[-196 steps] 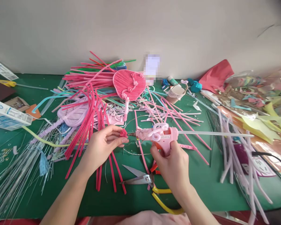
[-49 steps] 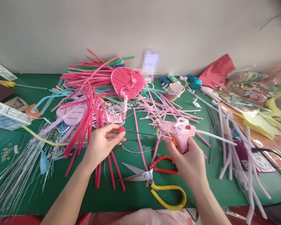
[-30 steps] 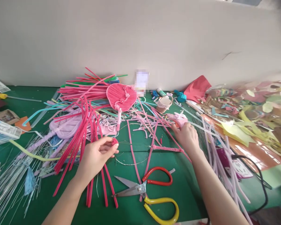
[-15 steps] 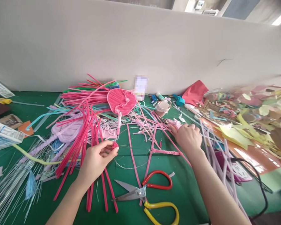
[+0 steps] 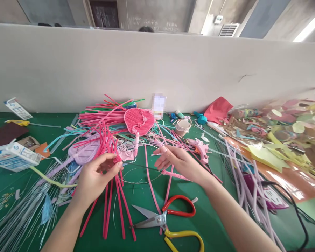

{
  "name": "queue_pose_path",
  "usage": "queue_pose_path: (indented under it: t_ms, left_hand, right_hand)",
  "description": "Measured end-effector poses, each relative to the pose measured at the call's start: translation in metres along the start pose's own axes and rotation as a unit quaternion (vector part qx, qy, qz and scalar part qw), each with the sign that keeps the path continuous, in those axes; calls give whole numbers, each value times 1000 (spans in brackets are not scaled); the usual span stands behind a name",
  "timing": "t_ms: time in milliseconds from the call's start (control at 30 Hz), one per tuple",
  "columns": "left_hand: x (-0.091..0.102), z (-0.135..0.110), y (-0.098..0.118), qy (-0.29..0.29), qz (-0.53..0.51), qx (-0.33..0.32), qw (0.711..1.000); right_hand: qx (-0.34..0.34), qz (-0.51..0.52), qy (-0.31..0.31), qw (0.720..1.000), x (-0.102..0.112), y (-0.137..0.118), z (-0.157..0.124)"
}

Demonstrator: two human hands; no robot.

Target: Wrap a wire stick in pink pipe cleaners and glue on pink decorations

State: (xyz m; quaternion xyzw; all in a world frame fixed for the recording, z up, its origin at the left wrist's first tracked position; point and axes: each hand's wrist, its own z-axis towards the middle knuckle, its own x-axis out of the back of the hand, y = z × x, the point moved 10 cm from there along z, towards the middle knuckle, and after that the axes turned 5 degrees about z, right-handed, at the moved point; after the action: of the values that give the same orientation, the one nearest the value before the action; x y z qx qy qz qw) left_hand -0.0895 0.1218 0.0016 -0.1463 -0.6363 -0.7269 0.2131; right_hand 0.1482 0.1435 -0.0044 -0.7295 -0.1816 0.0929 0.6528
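In the head view, my left hand is closed in a pinch on a small pink chenille piece. My right hand has thumb and forefinger together at the edge of a thin wire hoop, its other fingers loosely curled. A pink-wrapped handle passes just under this hand. Behind it lies a pink glue gun. Open scissors, with one red and one yellow handle, rest in front. Long pink chenille stems hang and lie beside my left hand.
A round pink chenille fan stands at the back beside a paper cup. Bare wires spread over the left side. Paper scraps, lilac stems and a black cable are at right. A grey partition borders the table.
My right hand has left the glue gun and come left to the wire hoop. My left hand has shifted slightly left with the pink piece. The view has tilted up.
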Motion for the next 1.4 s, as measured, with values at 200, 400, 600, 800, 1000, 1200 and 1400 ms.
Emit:
queue_pose_path:
  t_ms: [200, 400, 600, 800, 1000, 1200, 1400]
  left_hand:
    - [13, 16, 31, -58, 27, -19, 998]
    - [-14, 35, 43, -192, -12, -20, 981]
    - [-58, 49, 38, -240, -139, 53, 959]
    - [-80, 52, 28, -233, -156, 71, 957]
    - [-84, 51, 23, -215, -160, 95, 959]
    - [-89, 49, 27, -237, -151, 79, 956]
    - [-87, 51, 25, -222, -127, 63, 965]
  right_hand:
    - [22, 25, -10, 999, -17, -22, -29]
    - [-17, 118, -4, 993, -33, 0, -51]
    - [-49, 250, 73, 964, -30, 35, -49]
    - [-66, 319, 123, 937, -36, 64, -49]
    - [-74, 343, 131, 927, -40, 74, -52]
    - [-74, 347, 147, 923, -35, 76, -53]
    - [-75, 355, 159, 918, -34, 83, -55]
